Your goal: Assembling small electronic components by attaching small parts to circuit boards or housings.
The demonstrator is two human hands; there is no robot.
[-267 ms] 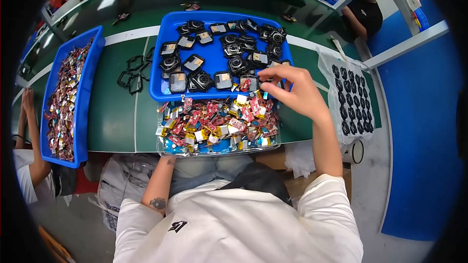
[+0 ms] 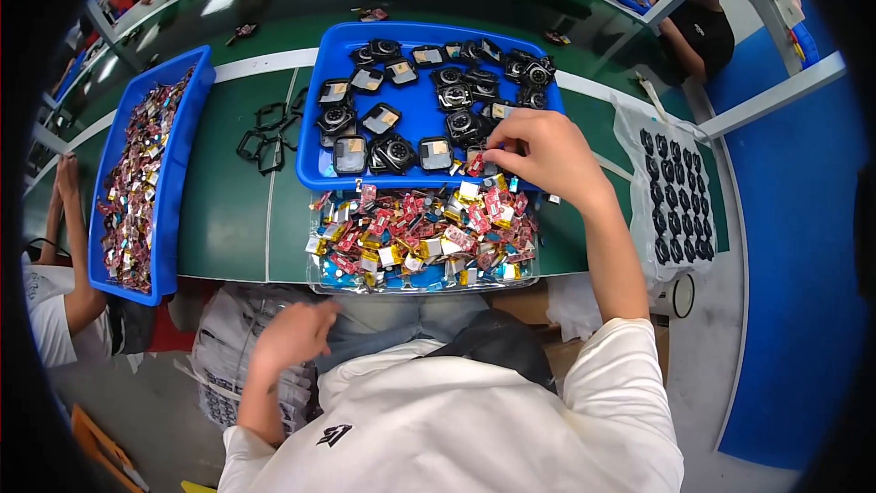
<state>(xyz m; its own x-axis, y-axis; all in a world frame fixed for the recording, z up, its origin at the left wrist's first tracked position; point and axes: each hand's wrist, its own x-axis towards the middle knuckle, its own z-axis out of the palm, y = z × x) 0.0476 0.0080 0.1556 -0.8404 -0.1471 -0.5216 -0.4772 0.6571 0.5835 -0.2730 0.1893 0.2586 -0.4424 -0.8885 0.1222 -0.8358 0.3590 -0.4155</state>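
My right hand (image 2: pixel 543 153) reaches over the green table (image 2: pixel 228 219), its fingertips pinched on a small red and black component (image 2: pixel 475 162) at the front rim of a blue tray (image 2: pixel 415 111). That tray holds several black watch-like bodies (image 2: pixel 394 153). Just in front of it lies a clear shallow tray (image 2: pixel 422 281) heaped with small red, yellow and silver components. My left hand (image 2: pixel 294 333) hangs below the table edge over my lap, fingers loosely apart, holding nothing.
A long blue bin (image 2: pixel 182 173) of mixed small parts stands at the left. Black square frames (image 2: pixel 269 132) lie between bin and tray. A clear bag of black round parts (image 2: pixel 671 192) sits at the right. Another person's arm (image 2: pixel 71 237) is at far left.
My left hand has dropped from under the table edge down toward my lap. My right hand has stayed at the blue tray's front rim, shifting slightly left.
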